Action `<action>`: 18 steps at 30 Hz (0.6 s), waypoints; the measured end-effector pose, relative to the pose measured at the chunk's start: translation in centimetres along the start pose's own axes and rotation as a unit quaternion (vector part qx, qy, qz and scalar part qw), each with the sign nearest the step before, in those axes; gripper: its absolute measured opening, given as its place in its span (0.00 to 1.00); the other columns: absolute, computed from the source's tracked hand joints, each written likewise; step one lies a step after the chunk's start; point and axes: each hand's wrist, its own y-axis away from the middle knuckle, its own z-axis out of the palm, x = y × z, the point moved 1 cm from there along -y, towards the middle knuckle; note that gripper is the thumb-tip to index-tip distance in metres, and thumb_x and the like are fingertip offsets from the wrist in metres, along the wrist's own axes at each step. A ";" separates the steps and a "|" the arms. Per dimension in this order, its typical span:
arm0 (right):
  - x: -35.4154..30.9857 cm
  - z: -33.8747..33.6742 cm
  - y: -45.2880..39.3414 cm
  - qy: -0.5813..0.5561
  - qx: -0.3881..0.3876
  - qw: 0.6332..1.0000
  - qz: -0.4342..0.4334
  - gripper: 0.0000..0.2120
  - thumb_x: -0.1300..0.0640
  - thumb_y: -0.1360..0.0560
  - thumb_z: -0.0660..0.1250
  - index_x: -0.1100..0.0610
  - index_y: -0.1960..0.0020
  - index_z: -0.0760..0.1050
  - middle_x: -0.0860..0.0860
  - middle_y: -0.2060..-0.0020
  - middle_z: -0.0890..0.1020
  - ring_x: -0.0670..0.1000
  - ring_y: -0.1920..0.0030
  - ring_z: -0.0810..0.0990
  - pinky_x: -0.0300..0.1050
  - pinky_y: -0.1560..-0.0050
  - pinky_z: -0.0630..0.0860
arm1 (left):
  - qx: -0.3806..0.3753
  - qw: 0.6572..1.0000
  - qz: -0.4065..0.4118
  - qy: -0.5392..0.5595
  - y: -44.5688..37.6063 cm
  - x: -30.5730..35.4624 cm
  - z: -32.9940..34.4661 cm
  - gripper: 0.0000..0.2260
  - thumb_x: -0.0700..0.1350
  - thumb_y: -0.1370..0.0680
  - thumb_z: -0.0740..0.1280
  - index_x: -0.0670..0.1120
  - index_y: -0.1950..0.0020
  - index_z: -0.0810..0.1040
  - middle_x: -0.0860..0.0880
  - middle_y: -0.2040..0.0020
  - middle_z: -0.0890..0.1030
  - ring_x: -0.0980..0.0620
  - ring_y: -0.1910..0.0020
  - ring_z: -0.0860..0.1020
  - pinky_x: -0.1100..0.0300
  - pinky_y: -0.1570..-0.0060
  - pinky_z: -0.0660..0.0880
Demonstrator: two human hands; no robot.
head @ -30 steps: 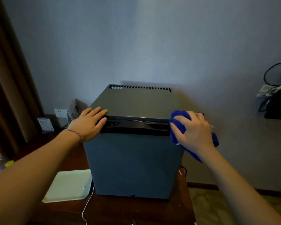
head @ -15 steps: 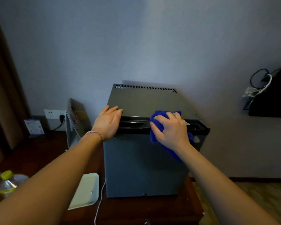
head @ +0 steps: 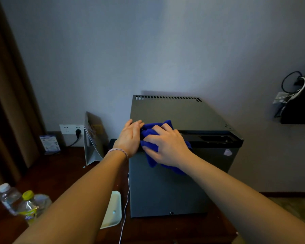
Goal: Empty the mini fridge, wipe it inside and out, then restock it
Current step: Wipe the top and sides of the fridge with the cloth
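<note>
**Cloth at the door's top edge, fridge braced by the other hand**

The mini fridge [head: 174, 173] stands on a dark wooden table [head: 63, 166], its back close to the wall and its door closed toward the camera. The right hand [head: 167, 147] is curled around a bunched blue cloth [head: 151, 136], pressing it against the glossy black strip along the top of the door, near that strip's left end. The left hand [head: 130, 138] lies with its fingers straight on the fridge's top left front corner, just beside the cloth and touching it or nearly so; it holds nothing.

By the look of it, this is the outside wipe. The cloth is soft and floppy, with a tail hanging below the palm, so it is best kept wadded in the fist. The fridge is a stiff metal box, probably heavy enough to stay put under light rubbing, though its smooth panels give little grip; flat pressure on the top corner seems the sensible place to steady it.

Two plastic bottles [head: 23, 203] wait at the near left. A pale tray [head: 113, 212] lies just left of the fridge with a thin white cable [head: 125, 208] trailing beside it, and a folded card [head: 93, 138] stands farther back by a wall socket [head: 70, 129].
</note>
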 end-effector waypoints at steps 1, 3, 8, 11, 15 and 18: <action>0.3 -0.2 0.1 0.008 -0.009 1.000 0.004 0.15 0.36 0.22 0.59 0.42 0.47 0.80 0.45 0.49 0.76 0.52 0.49 0.71 0.47 0.59 0.70 | 0.000 1.000 0.005 -0.016 0.0 0.1 0.0 0.24 0.51 0.14 0.43 0.47 0.26 0.72 0.52 0.23 0.66 0.55 0.21 0.52 0.61 0.25 0.49; 1.5 -1.0 0.5 0.022 -0.039 0.999 0.020 0.16 0.36 0.22 0.58 0.42 0.46 0.79 0.45 0.48 0.75 0.53 0.48 0.71 0.48 0.57 0.72 | 0.000 0.999 0.011 -0.038 0.2 0.1 -0.1 0.24 0.52 0.14 0.43 0.48 0.26 0.71 0.53 0.23 0.65 0.56 0.21 0.52 0.56 0.23 0.51; 4.7 -3.5 0.7 0.003 -0.158 0.985 0.069 0.17 0.36 0.21 0.58 0.43 0.43 0.78 0.47 0.45 0.72 0.54 0.43 0.69 0.55 0.46 0.75 | -0.018 0.995 -0.001 -0.096 0.1 0.5 -0.2 0.24 0.55 0.15 0.43 0.49 0.23 0.67 0.53 0.22 0.64 0.54 0.21 0.53 0.50 0.22 0.54; 4.9 -3.6 0.2 0.003 -0.180 0.983 0.044 0.21 0.33 0.23 0.55 0.44 0.44 0.79 0.47 0.46 0.72 0.54 0.44 0.70 0.55 0.46 0.75 | -0.016 0.994 -0.007 -0.111 -0.3 1.3 -0.2 0.23 0.53 0.14 0.46 0.44 0.25 0.67 0.47 0.25 0.67 0.49 0.23 0.57 0.53 0.24 0.56; 3.1 -2.3 -1.6 -0.019 -0.155 0.988 -0.012 0.26 0.32 0.25 0.50 0.44 0.48 0.80 0.47 0.50 0.73 0.52 0.49 0.70 0.54 0.47 0.75 | -0.007 0.994 -0.006 -0.110 -0.6 1.2 0.0 0.20 0.51 0.14 0.46 0.46 0.31 0.71 0.48 0.30 0.71 0.50 0.27 0.60 0.51 0.29 0.63; 1.6 -1.8 -2.8 -0.020 -0.140 0.989 -0.047 0.21 0.35 0.24 0.54 0.45 0.51 0.80 0.47 0.51 0.73 0.52 0.51 0.70 0.53 0.49 0.75 | -0.025 0.992 -0.010 -0.122 -1.2 0.8 0.0 0.20 0.51 0.15 0.45 0.48 0.34 0.72 0.49 0.32 0.71 0.50 0.29 0.61 0.50 0.31 0.66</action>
